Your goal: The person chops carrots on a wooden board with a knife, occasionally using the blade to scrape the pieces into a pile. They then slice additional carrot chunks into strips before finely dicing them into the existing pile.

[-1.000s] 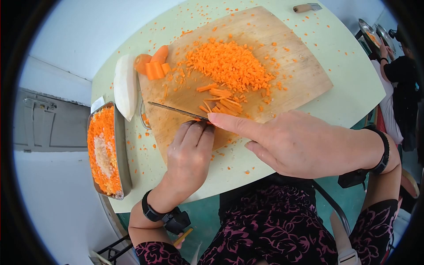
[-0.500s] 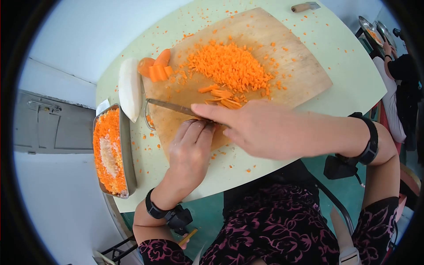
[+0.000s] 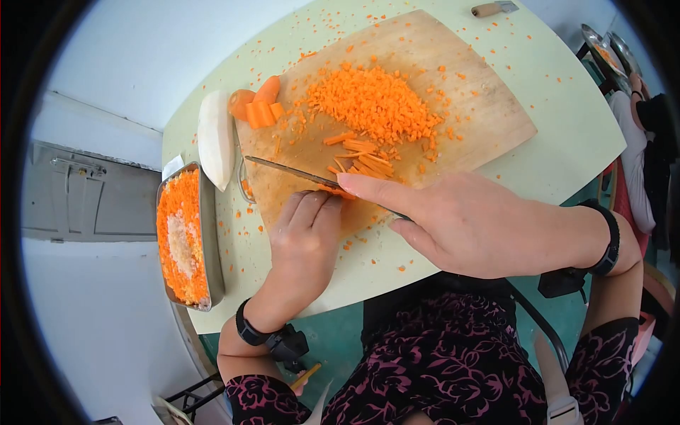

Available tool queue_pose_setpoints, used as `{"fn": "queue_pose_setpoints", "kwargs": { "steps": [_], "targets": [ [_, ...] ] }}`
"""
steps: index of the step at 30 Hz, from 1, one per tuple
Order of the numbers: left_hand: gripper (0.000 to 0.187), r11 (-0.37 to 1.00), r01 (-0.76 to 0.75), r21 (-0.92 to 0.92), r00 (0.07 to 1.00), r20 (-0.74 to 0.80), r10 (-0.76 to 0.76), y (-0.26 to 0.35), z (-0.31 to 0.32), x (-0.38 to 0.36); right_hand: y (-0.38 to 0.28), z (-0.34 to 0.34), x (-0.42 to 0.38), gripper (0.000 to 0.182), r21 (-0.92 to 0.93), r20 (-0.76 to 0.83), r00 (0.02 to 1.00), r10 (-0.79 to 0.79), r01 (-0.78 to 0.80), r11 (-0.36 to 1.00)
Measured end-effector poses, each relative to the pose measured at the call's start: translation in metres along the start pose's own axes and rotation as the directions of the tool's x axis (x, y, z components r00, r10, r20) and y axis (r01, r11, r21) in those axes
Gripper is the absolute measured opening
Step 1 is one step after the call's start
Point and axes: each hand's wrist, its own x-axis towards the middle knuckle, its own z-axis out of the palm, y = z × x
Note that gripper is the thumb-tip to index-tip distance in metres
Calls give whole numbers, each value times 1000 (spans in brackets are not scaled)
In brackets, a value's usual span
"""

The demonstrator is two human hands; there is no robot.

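Observation:
My right hand (image 3: 453, 223) grips a knife (image 3: 287, 168), its index finger stretched along the back of the blade. Close beside the blade, my left hand (image 3: 304, 230) has its fingers curled down on a carrot piece (image 3: 341, 191), mostly hidden by the fingers and knife. Both hands are over the near left part of the wooden cutting board (image 3: 471, 120). Just beyond the blade lie carrot strips (image 3: 368, 159), and farther up the board is a heap of diced carrot (image 3: 372, 99). Larger carrot pieces (image 3: 256, 106) sit at the board's left corner.
A peeled white radish (image 3: 215, 142) lies left of the board. At the table's left edge stands a metal tray (image 3: 212, 248) of chopped orange and pale food. A wooden-handled tool (image 3: 489, 9) rests at the far edge. Another person (image 3: 652, 127) is at the right.
My right hand has shifted right and toward me, drawing the knife with it. The left hand stays nearly in place, and the whole view has shifted slightly.

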Motion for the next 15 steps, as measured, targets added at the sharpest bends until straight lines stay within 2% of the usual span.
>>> {"fn": "queue_pose_setpoints", "kwargs": {
  "steps": [2, 3, 5, 15],
  "targets": [
    [26, 999, -37, 23, 999, 26, 37, -1, 3, -2, 3, 3, -2, 60, 3, 11, 1000, 16, -16, 1000],
    [30, 998, -55, 35, 998, 38, 54, -1, 4, -3, 3, 3, -2, 57, -9, 7, 1000, -4, 4, 1000],
    [30, 998, -51, 21, 998, 42, 50, -2, 4, -3, 2, 2, -2, 53, -33, 0, 999, -44, 44, 998],
    [28, 994, -106, 31, 994, 4, 105, 0, 5, 0, 0, 4, -4, 61, -29, -6, 1000, -29, 28, 999]
  ]
}}
